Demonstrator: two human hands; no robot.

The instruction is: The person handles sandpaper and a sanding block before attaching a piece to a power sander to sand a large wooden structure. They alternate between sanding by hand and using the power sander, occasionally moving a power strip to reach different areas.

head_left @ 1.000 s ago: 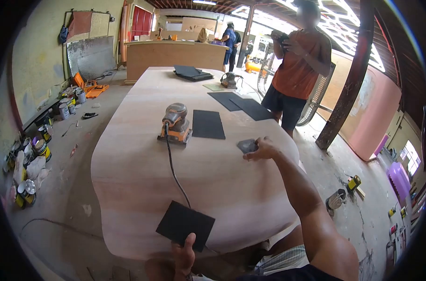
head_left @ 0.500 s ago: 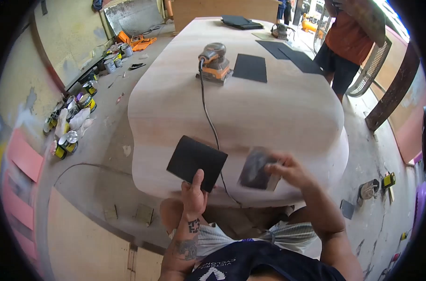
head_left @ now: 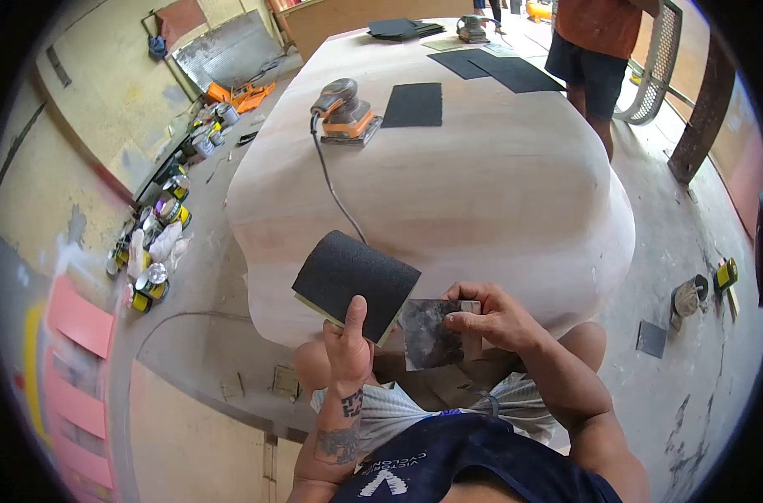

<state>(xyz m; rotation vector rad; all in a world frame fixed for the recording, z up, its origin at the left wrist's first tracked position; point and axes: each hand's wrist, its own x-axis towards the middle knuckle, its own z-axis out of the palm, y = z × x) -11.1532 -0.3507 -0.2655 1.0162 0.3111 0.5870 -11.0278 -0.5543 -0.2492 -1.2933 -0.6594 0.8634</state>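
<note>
- The left hand is closed on the near edge of a black sandpaper sheet, with the thumb pressed on top and the fingers hidden underneath.
- That sheet is held up, tilted, over the near rim of the bench. Its far corner points away from the person.
- The right hand grips a worn grey sheet by its right edge, with the thumb across the top and the fingers curled around the side.
- The grey sheet sits just right of the left hand. Its upper left corner meets or overlaps the black sheet, and I cannot tell which.
- Both hands are held close together over the person's lap, just short of the bench's rounded edge.
- Beyond the hands, a dark cord runs across the bench top from behind the black sheet to an orange sander.
- A second black sheet lies flat just right of the sander, well beyond both hands.
- Further off to the right, two more dark sheets lie side by side on the bench.
- Another person in an orange shirt and dark shorts stands at the far right side of the bench.
- Well to the left of the left hand, paint cans are clustered on the floor along the wall.
</note>
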